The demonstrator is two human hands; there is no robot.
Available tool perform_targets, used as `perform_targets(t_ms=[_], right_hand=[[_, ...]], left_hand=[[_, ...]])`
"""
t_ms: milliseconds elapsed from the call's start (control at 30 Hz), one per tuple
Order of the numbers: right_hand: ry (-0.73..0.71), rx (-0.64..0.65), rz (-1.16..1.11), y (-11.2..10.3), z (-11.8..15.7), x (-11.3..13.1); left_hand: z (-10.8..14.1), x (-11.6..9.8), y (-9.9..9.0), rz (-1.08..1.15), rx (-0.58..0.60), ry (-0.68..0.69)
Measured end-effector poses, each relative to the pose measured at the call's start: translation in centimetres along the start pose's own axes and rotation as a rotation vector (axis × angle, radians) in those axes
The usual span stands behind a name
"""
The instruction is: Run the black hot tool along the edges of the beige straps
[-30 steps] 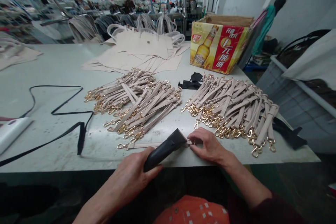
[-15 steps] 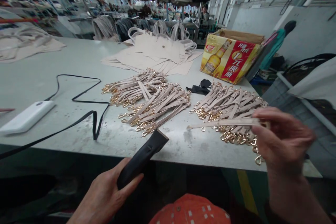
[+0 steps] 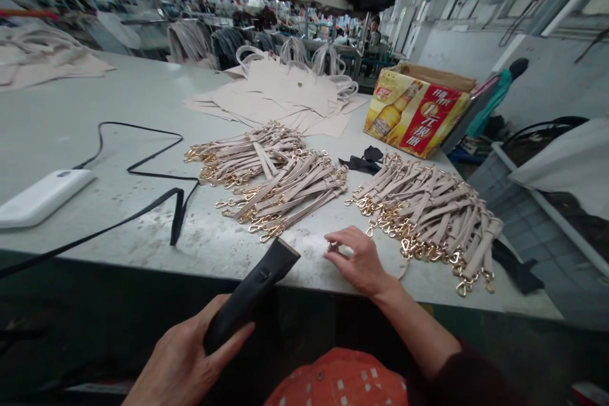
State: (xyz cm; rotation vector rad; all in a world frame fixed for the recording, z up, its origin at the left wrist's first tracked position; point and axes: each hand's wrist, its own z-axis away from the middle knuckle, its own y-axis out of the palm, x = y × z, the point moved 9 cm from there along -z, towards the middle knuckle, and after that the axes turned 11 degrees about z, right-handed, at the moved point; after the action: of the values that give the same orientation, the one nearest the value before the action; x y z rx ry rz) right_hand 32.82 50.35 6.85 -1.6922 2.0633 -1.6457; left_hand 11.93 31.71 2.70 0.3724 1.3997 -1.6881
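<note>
A black handheld tool (image 3: 252, 288), shaped like a hair clipper, is gripped in my left hand (image 3: 190, 349) at the table's front edge. To its right, my right hand (image 3: 356, 260) pinches the end of a beige strap; most of that strap is hidden behind the hand, with a bit showing by the wrist. Beyond both hands lie a heap of beige straps with gold clasps (image 3: 295, 187) in the middle and another strap heap (image 3: 428, 203) on the right. Scraps of black cloth (image 3: 361, 162) rest between the heaps.
A white power bank (image 3: 45, 198) with a black cord (image 3: 152, 155) lies at the left. Flat beige bag pieces (image 3: 290, 92) are stacked behind the straps. A beer carton (image 3: 419, 111) stands at the back right, with a grey bin (image 3: 504, 203) beyond the table's right side.
My right hand has moved left and in from the right heap, bringing the strap near the black tool. My left hand has barely shifted. The view has tilted slightly.
</note>
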Motion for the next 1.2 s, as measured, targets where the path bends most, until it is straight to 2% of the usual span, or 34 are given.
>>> perform_targets(t_ms=[67,100,167,400,533,633,767,867,967,1100,1200], right_hand=[[-0.004,0.093,0.044,3.4,0.2,-1.0],[0.008,0.123,0.068,4.2,0.3,-1.5],[0.042,0.156,0.102,4.5,0.3,-2.4],[0.109,0.231,0.260,2.0,1.7,-3.3],[0.081,0.268,0.336,1.7,3.6,-3.1],[0.089,0.256,0.323,1.2,4.0,-3.3],[0.222,0.156,0.330,-1.0,3.1,-5.1],[0.297,0.224,0.379,-1.1,3.0,-6.1],[0.295,0.360,0.351,0.3,4.2,-5.3],[0.224,0.493,0.199,2.1,6.0,-2.7],[0.186,0.532,0.081,2.7,5.7,-1.3]], left_hand=[[0.3,0.4,-0.3,0.002,-0.025,-0.008],[0.4,0.6,-0.4,0.002,-0.031,-0.015],[0.6,1.0,-0.3,0.003,-0.035,-0.024],[0.3,1.6,0.7,0.032,-0.003,-0.034],[0.1,1.2,0.7,0.051,-0.022,-0.017],[0.2,1.4,0.7,0.055,-0.033,-0.016],[0.3,1.7,0.8,0.048,-0.020,-0.018],[0.4,1.7,0.9,0.048,-0.012,-0.029],[0.5,1.4,0.7,0.046,-0.027,-0.028],[0.7,0.9,0.4,0.030,-0.047,-0.003],[0.9,1.0,0.3,0.021,-0.042,-0.012]])
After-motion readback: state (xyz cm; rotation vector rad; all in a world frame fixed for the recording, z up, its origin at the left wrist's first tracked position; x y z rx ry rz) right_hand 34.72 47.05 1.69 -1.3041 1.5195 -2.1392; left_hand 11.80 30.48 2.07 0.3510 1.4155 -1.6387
